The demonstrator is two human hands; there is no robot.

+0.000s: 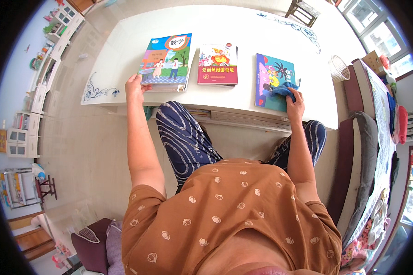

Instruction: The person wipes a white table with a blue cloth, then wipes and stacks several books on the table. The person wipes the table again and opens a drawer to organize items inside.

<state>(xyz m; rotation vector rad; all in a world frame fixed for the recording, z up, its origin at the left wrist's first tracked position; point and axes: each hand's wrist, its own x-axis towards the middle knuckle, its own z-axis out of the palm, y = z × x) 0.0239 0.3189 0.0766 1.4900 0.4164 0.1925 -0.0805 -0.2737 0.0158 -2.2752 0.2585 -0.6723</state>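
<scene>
On the white table [227, 27], my left hand [135, 86] grips the near left corner of a book stack. Topmost there is a textbook [167, 60] whose cover has two drawn children. My right hand [296, 103] has a crumpled blue cloth [285, 90] in its fingers. That cloth rests on the lower right part of a teal and purple picture book [273, 77], which lies flat and slightly turned. Between the two hands is a short pile topped by a red and white storybook [217, 65]; my hands are apart from it.
A white lattice basket [339, 68] stands by the table's right end. Below the tabletop, a shelf [241, 118] holds some books, close to my knees. To the right is a sofa [347, 165] with a grey cover. A wooden stool [303, 13] stands beyond the far edge.
</scene>
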